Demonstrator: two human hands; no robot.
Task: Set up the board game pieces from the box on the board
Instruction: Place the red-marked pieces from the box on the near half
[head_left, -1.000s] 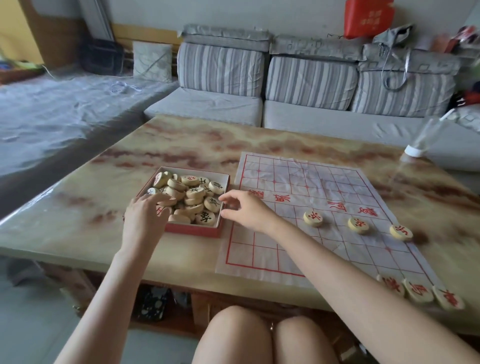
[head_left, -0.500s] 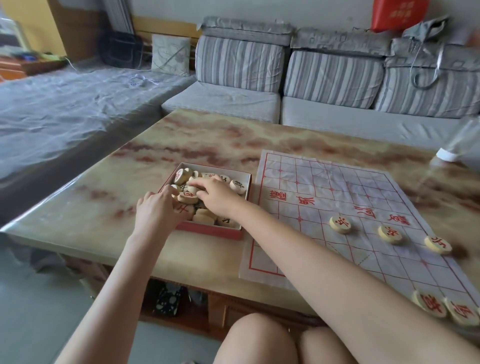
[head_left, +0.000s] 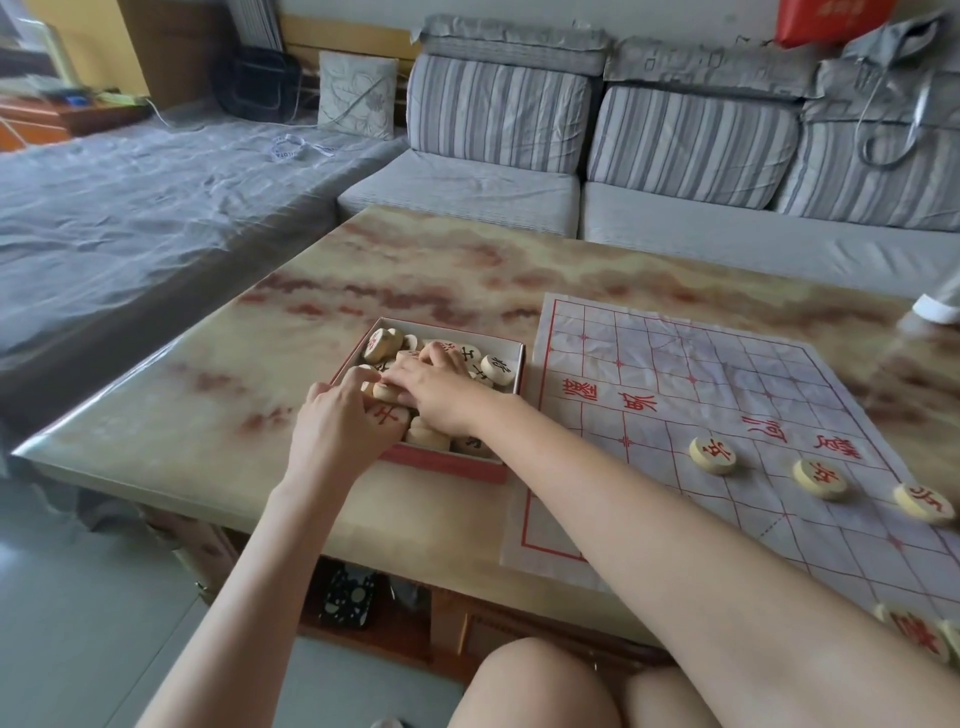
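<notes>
Well, from my seat at the far end of the feed, the grey striped sofa (head_left: 675, 208) fills the twelve o'clock side of the view, behind the marbled table (head_left: 415, 270). On the table the paper board (head_left: 727, 374), gridded in red, lies spread toward three o'clock, and its near side runs out of the frame at four.

Just beside the board, at its nine o'clock, sits the red-sided box (head_left: 452, 465), open-topped and heaped with round cream pieces (head_left: 496, 369), some lettered red, some black. Both hands are in that box.

The right hand (head_left: 441, 397) reaches in from five o'clock and lies palm down on the heap. Its fingers are fairly straight and close together, tips resting on pieces near the box's middle, and I see nothing pinched.

The left hand (head_left: 340, 434) comes in from seven o'clock over the box's near-left corner, with its fingers curled down among the pieces. I cannot tell whether it grips one. A red-lettered piece (head_left: 388, 415) lies face up just beside its thumb.

On the board three red-lettered discs stand in a row, well apart: the nearest disc (head_left: 712, 455), the middle disc (head_left: 820, 479) and the outer disc (head_left: 923, 502) at three o'clock. An edge disc (head_left: 917, 640) shows at four o'clock, partly behind the right forearm.
</notes>
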